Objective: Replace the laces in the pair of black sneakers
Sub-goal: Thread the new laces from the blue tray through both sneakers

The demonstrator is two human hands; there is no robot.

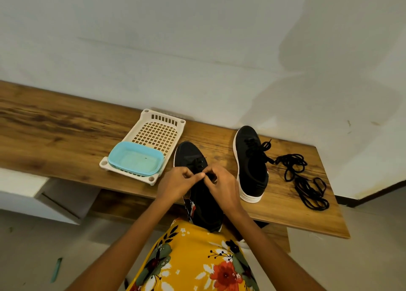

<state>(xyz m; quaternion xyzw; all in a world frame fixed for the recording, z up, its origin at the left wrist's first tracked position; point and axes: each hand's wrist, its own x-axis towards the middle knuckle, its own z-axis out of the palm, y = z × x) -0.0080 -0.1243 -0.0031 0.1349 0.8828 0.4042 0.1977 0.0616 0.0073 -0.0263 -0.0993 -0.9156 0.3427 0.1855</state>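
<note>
The lace of the near sneaker is pinched between the left hand and right hand, apparently mid-lacing; next, an eyelet just beyond the pinch must be met.

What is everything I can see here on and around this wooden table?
Sneakers: 2, black with white soles; near sneaker under the hands at the table's front edge, far sneaker to its right.
Loose laces: a black tangle, count unclear, right of the far sneaker.
Basket: 1, white, slotted, left of the sneakers.
Tub: 1, light blue, in the basket's near end.
Table: 1, brown wood, against a white wall.
Hands: 2, left hand and right hand, both pinching at the near sneaker's lace.
</note>
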